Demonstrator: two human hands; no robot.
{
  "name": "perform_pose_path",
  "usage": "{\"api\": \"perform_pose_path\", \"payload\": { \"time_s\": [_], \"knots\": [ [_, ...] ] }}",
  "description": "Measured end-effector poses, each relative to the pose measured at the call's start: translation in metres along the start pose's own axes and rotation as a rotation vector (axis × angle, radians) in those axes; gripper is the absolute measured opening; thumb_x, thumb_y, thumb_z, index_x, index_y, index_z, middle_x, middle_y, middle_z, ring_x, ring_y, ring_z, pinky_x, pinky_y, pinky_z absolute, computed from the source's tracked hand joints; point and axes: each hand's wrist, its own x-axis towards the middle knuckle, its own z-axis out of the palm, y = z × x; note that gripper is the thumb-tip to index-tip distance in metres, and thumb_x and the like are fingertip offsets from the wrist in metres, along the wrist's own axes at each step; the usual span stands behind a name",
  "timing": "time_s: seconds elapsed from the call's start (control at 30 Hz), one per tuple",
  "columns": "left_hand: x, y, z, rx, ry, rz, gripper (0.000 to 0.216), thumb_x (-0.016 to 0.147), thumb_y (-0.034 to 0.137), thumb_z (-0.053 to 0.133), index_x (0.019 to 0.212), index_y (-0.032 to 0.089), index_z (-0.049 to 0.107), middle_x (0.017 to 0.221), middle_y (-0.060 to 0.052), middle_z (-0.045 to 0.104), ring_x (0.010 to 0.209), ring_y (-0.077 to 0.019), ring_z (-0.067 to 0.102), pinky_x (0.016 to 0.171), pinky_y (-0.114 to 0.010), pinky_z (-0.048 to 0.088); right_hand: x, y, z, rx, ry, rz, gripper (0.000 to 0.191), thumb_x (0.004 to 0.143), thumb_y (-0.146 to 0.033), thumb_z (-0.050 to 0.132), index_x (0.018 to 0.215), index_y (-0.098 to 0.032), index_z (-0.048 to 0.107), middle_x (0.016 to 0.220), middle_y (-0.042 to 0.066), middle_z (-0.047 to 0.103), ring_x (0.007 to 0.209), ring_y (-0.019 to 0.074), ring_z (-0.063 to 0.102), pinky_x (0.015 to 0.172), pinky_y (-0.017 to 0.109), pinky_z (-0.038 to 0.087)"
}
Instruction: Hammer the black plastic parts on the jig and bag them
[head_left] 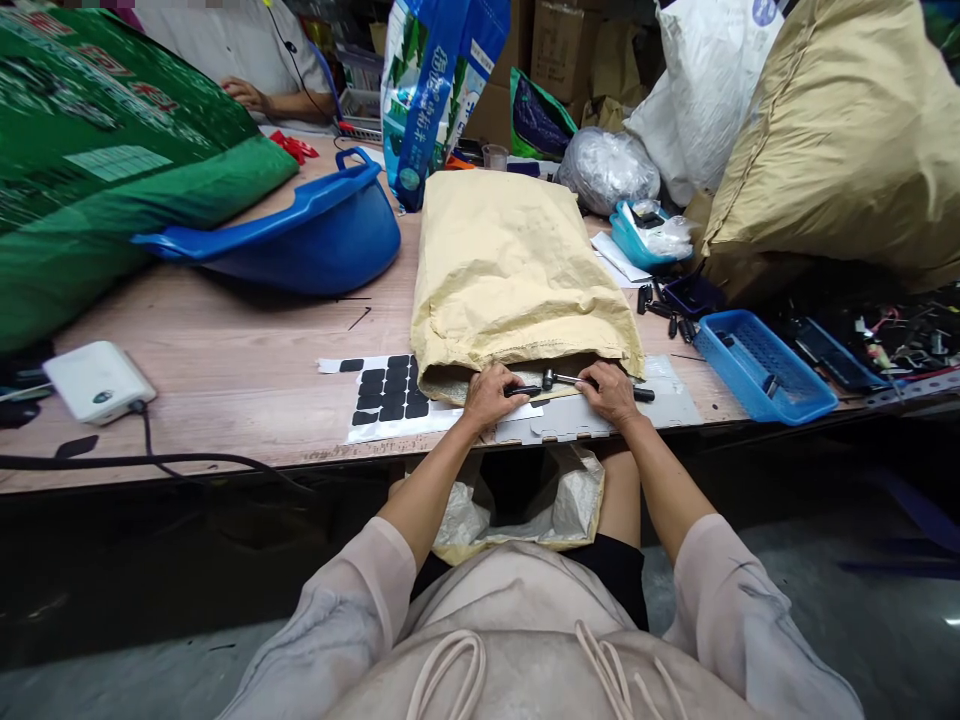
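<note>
At the open mouth of a tan woven sack (517, 260) lying on the table, both my hands work close together. My left hand (489, 396) is closed on a short black cylindrical piece (523, 391) that sticks out to the right of its fingers. My right hand (609, 393) is closed on a thin metal rod with a black head (548, 379), which points left towards my left hand. A black handle-like end (643, 395) shows at the right of my right hand; whether it belongs to the rod I cannot tell. Under the sack's mouth lies a grey board (652, 412).
A sheet of black stickers (391, 390) lies left of the sack. Around it are a blue basin (300, 240), a white box with a cable (99, 382), black pieces (660, 308) and a blue basket (765, 370). Another sack (517, 500) hangs open at my lap. A person's hand (247, 95) shows opposite.
</note>
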Motion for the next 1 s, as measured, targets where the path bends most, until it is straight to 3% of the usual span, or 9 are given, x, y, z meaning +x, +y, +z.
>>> {"api": "perform_pose_path", "payload": {
  "time_s": [0.3,0.47,0.53,0.63,0.7,0.83,0.9,1.0],
  "knots": [
    [-0.003,-0.001,-0.004,0.029,-0.01,0.029,0.018,0.083,0.033,0.074,0.099,0.026,0.078,0.105,-0.005,0.071,0.11,-0.0277,0.061,0.097,-0.042,0.045,-0.003,-0.005,0.006,-0.06,0.001,0.078,0.01,0.089,-0.032,0.068,0.092,-0.023,0.072,0.093,0.006,0.069,0.089,0.0243,0.058,0.086,0.035,0.043],
    [-0.04,0.021,-0.005,-0.019,-0.026,0.188,0.018,0.091,0.037,0.068,0.102,0.024,0.075,0.109,-0.008,0.072,0.109,-0.0275,0.062,0.099,-0.043,0.046,-0.003,-0.006,0.006,-0.06,0.002,0.086,0.009,0.089,-0.033,0.068,0.091,-0.024,0.072,0.094,0.006,0.069,0.09,0.0241,0.058,0.085,0.035,0.044],
    [-0.068,0.033,0.002,-0.09,-0.137,0.295,0.023,0.097,0.04,0.061,0.109,0.025,0.074,0.109,-0.01,0.074,0.106,-0.0268,0.065,0.099,-0.042,0.047,-0.003,-0.007,0.006,-0.062,0.006,0.087,0.009,0.089,-0.032,0.068,0.09,-0.024,0.071,0.094,0.006,0.069,0.09,0.0242,0.058,0.086,0.035,0.044],
    [-0.108,0.04,0.026,-0.156,-0.408,0.384,0.03,0.1,0.043,0.054,0.117,0.026,0.072,0.105,-0.01,0.076,0.099,-0.0253,0.069,0.095,-0.039,0.049,-0.003,-0.007,0.006,-0.062,0.007,0.088,0.009,0.089,-0.032,0.068,0.09,-0.024,0.071,0.094,0.007,0.069,0.09,0.0243,0.058,0.086,0.035,0.044],
    [-0.125,0.033,0.049,-0.142,-0.526,0.32,0.026,0.098,0.04,0.057,0.114,0.027,0.072,0.105,-0.008,0.077,0.1,-0.025,0.071,0.094,-0.037,0.049,-0.003,-0.008,0.006,-0.059,0.012,0.087,0.009,0.089,-0.033,0.069,0.091,-0.024,0.071,0.094,0.006,0.069,0.089,0.0242,0.057,0.085,0.035,0.044],
    [-0.131,0.005,0.092,-0.006,-0.661,-0.076,0.028,0.094,0.033,0.06,0.12,0.029,0.07,0.121,-0.007,0.076,0.115,-0.0279,0.071,0.094,-0.036,0.052,-0.003,-0.008,0.006,-0.053,0.017,0.095,0.009,0.087,-0.033,0.071,0.089,-0.025,0.07,0.093,0.006,0.069,0.088,0.0239,0.057,0.084,0.035,0.044],
    [-0.128,-0.008,0.104,0.069,-0.717,-0.239,0.034,0.096,0.033,0.057,0.128,0.027,0.067,0.13,-0.01,0.073,0.123,-0.0303,0.069,0.095,-0.037,0.052,-0.002,-0.009,0.006,-0.052,0.012,0.099,0.008,0.087,-0.033,0.071,0.088,-0.025,0.07,0.093,0.005,0.069,0.088,0.0239,0.057,0.084,0.035,0.044],
    [-0.123,-0.018,0.111,0.129,-0.759,-0.339,0.042,0.101,0.032,0.048,0.139,0.018,0.061,0.138,-0.02,0.068,0.126,-0.034,0.067,0.098,-0.04,0.052,-0.002,-0.01,0.005,-0.054,0.007,0.106,0.008,0.086,-0.032,0.072,0.089,-0.024,0.071,0.094,0.006,0.07,0.089,0.024,0.057,0.084,0.035,0.044]
  ]
}}
